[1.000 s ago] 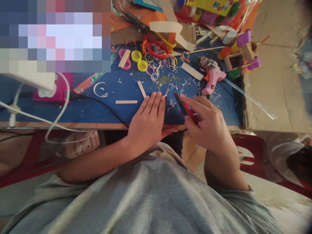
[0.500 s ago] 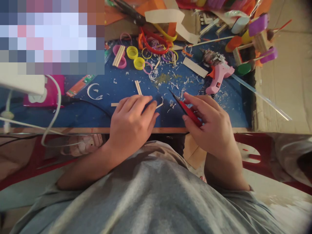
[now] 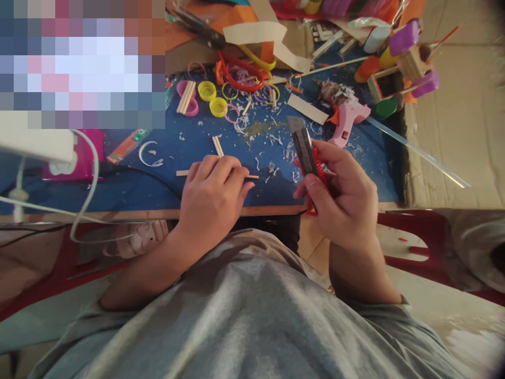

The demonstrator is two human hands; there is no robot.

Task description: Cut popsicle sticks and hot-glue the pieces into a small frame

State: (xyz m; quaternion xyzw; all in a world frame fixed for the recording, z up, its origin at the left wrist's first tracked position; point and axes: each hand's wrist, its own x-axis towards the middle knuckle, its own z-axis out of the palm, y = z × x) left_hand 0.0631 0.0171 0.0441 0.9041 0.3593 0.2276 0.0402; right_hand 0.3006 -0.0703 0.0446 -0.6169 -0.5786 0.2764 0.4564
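Observation:
My left hand (image 3: 213, 187) is closed over thin wooden sticks (image 3: 217, 146) on the blue tabletop, pressing them near the front edge. Stick ends show beyond the fingers to the left, to the top and to the right; the middle is hidden under the palm. To the right, my right hand (image 3: 341, 192) grips a red utility knife (image 3: 313, 163) just above the table. Its wide metal blade (image 3: 296, 125) points up and away, flat side showing. Pale shavings (image 3: 272, 168) lie between the two hands.
A pink glue gun (image 3: 352, 118) with a clear glue stick lies beyond my right hand. Yellow caps (image 3: 206, 91), colored rings, a paper strip (image 3: 307, 108) and red-handled scissors (image 3: 240, 73) are farther back. A white power strip (image 3: 35, 142) and cables sit left.
My right hand has turned the knife from edge-on to flat side showing, with the blade now tipped upward. A curl at the right stick's end now lies apart from it. My left hand stays over the sticks.

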